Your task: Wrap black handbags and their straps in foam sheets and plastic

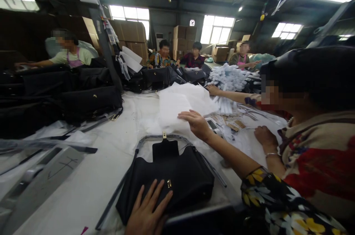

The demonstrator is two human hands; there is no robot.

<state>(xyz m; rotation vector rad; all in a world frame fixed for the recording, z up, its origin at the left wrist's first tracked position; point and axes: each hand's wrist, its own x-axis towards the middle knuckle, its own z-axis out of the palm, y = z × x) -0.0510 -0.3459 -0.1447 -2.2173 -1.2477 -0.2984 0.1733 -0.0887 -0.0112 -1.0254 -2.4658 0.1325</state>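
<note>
A black handbag [177, 175] lies on the white-covered table in front of me, its flap tab [165, 150] folded back and a gold clasp [169, 183] on its front. My left hand [149, 207] rests flat on the bag's front with fingers spread, beside the clasp. Stretched forward past the bag, my right hand [195, 123] is at the near right edge of a stack of thin white packing sheets [180, 103]. Its fingers are extended, and whether they touch the top sheet I cannot tell. The bag's strap is wrapped in clear film behind the flap.
A co-worker [318, 146] stands close on my right, one hand [213, 90] by the sheets' far edge. Beyond lies a pile of white padded rolls [229, 77]. Black bags [91, 105] are heaped at left, near a grey device [41, 179]. Several people work across the table.
</note>
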